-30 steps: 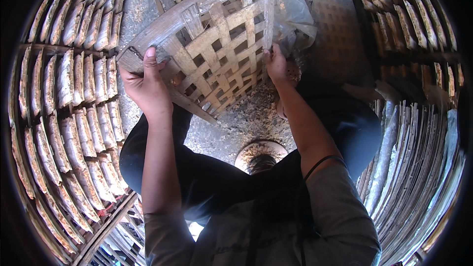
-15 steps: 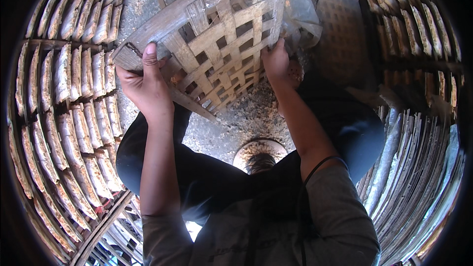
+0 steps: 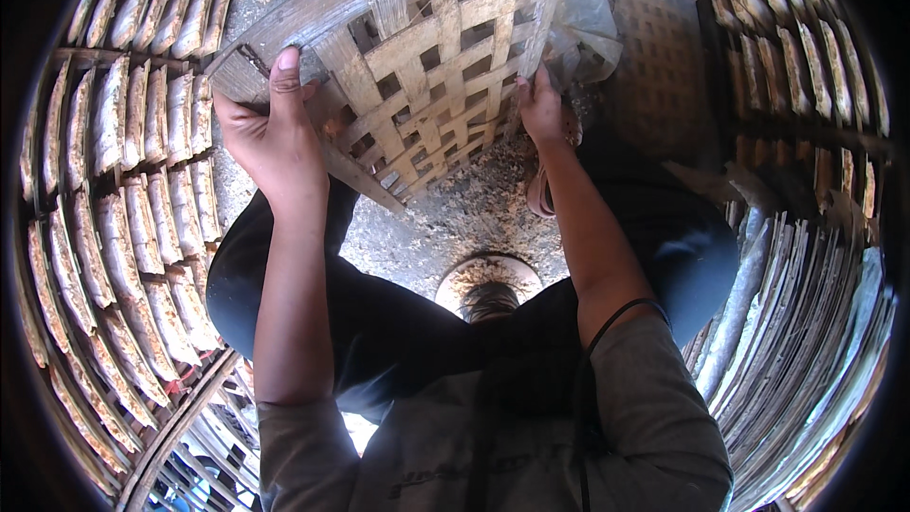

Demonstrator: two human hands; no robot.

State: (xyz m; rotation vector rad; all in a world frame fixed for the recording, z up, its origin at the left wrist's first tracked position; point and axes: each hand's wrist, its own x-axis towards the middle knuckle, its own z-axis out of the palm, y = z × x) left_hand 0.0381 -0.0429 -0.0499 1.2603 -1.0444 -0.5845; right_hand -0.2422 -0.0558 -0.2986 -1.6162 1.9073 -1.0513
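A framed woven-slat tray (image 3: 444, 66) of pale bamboo or wood is held tilted out in front of me. My left hand (image 3: 277, 123) grips its left corner, thumb on top of the frame and fingers underneath. On the opposite side, my right hand (image 3: 542, 106) is closed on the right frame bar, lower down. Square gaps show between the crossed slats. The undersides of both grips are hidden by the frame.
Racks of curved, crusted sheets (image 3: 123, 123) rise at the left, with similar racks (image 3: 806, 66) at the right. Upright thin boards (image 3: 806, 322) are packed at lower right. Clear plastic sheeting (image 3: 580, 28) lies beyond the tray. Crumbs litter the floor (image 3: 408, 242) near a round stool (image 3: 488, 275).
The tray has shifted slightly in view, its lower corner moving up and left. Both hands keep their hold. My right hand sits a little higher in view.
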